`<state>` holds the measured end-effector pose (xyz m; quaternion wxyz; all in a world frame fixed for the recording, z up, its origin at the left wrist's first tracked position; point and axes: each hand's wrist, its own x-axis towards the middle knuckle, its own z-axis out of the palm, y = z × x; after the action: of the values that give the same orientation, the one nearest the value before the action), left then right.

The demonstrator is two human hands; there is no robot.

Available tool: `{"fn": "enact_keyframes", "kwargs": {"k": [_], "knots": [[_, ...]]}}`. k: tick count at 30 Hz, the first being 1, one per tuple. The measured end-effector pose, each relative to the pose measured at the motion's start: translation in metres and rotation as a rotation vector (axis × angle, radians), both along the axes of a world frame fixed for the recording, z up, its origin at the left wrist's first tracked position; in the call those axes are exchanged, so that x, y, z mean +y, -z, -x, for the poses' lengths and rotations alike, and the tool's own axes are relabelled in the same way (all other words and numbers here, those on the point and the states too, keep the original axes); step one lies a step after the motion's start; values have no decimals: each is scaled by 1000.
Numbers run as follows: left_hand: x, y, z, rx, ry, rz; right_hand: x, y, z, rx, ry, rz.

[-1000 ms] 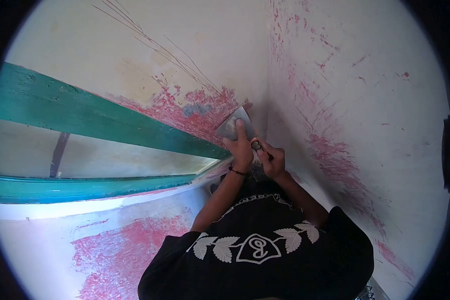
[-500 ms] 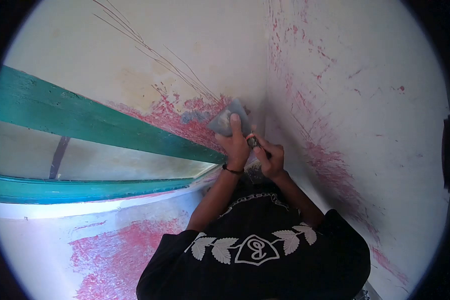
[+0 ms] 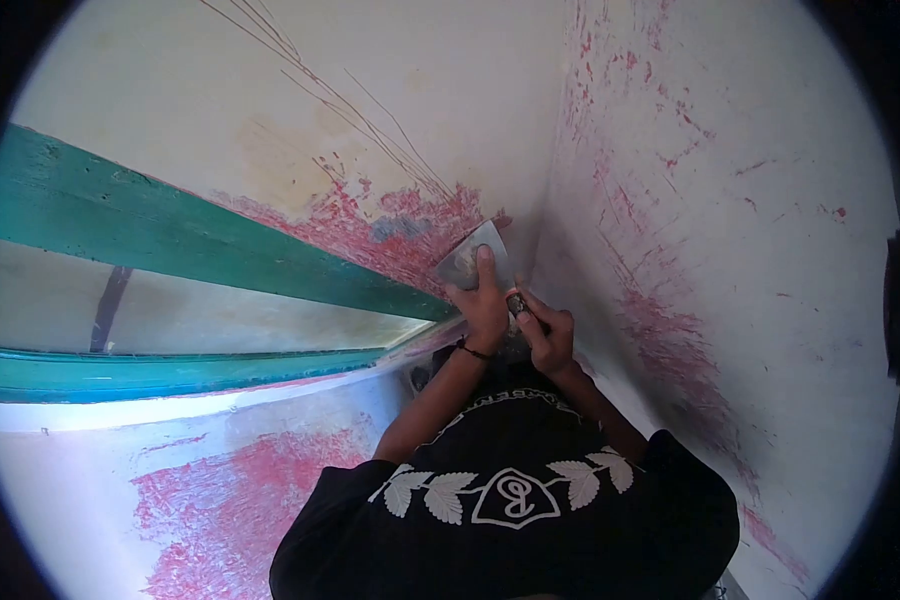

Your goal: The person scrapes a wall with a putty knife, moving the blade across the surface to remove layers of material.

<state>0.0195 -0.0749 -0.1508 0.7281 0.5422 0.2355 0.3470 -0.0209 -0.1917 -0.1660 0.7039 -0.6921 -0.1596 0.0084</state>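
With the right hand [image 3: 547, 335] gripping the handle and left hand [image 3: 483, 300] fingers pressed on it, the flat grey metal scraper blade [image 3: 470, 258] has slid back down the pink-stained wall [image 3: 390, 225], another stroke seemingly finished beside the corner.

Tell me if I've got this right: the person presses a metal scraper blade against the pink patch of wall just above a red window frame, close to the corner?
Not quite: the window frame is green, not red. The head view shows it running below the pink patch. The rest holds: the left hand presses the scraper blade to the wall near the corner, and the right hand grips its handle.
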Motion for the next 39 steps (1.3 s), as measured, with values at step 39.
{"fn": "enact_keyframes", "kwargs": {"k": [39], "knots": [[6, -6, 11, 52, 100, -106, 0, 19, 4, 3, -15, 32]]}}
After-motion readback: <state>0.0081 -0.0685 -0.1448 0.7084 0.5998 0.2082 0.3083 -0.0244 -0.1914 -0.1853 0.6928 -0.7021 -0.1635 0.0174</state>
